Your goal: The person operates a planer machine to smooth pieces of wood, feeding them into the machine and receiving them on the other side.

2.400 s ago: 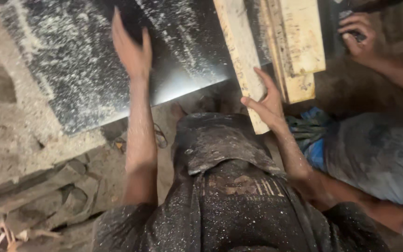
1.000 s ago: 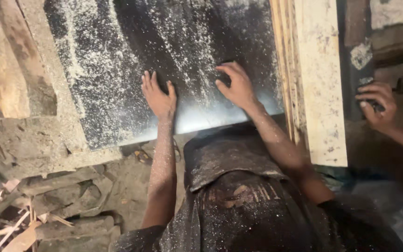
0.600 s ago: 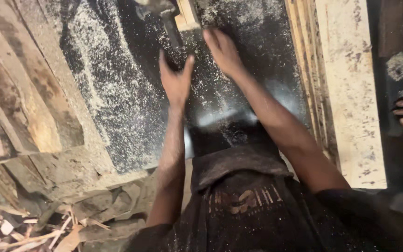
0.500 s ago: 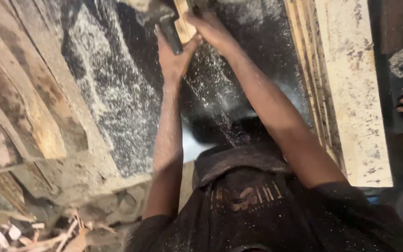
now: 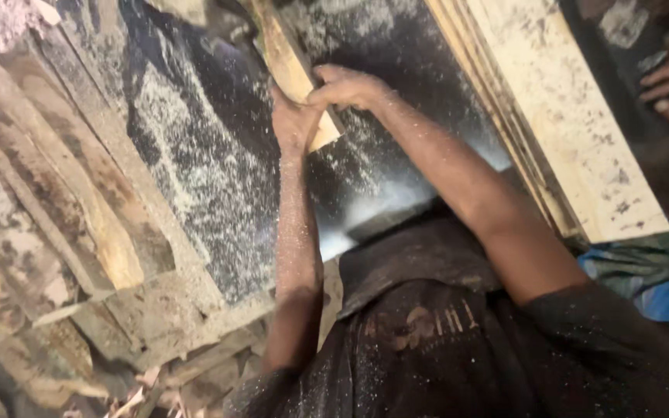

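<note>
At upper centre, I'm seeing both hands, left (image 5: 294, 124) and right (image 5: 348, 87), gripping a plank (image 5: 288, 66) whose top is running out of frame; they're lower now than before.

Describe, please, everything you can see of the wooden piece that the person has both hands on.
The wooden piece is a narrow, pale strip of bare, rough-sawn wood, dusted with sawdust. It lies slanted across the dark, sawdust-covered table, running from the top of the picture down to a squared near end by the wrists; its far end is cut off by the frame. The left hand holds it from the left near that end, and the right hand closes its fingers over it from the right.
</note>
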